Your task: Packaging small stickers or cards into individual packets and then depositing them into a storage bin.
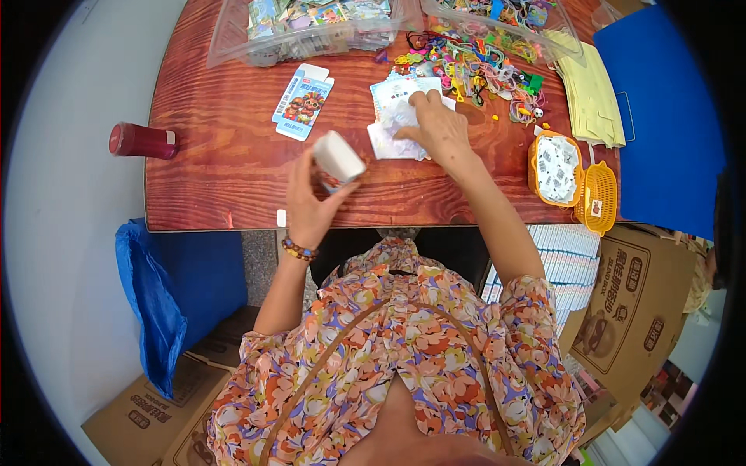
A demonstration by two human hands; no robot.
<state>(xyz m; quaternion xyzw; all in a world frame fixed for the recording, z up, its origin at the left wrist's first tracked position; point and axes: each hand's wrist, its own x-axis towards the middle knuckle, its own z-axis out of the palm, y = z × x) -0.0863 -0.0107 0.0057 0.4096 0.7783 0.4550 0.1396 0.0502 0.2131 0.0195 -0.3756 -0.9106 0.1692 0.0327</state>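
Box (340,159) sits gripped in the left hand (312,210) toward the surface's (225,132) near edge, while the right hand (440,130), thumb and fingers apart, covers pale packets (382,144) farther in, seemingly picking, which calls for a narrower pinch.

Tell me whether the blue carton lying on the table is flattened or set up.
Flattened: the blue carton lies flat on the table, tabs sticking out, with no raised walls showing.

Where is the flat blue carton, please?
In the head view, the flat blue carton lies left of centre, on the table just beyond the left hand.
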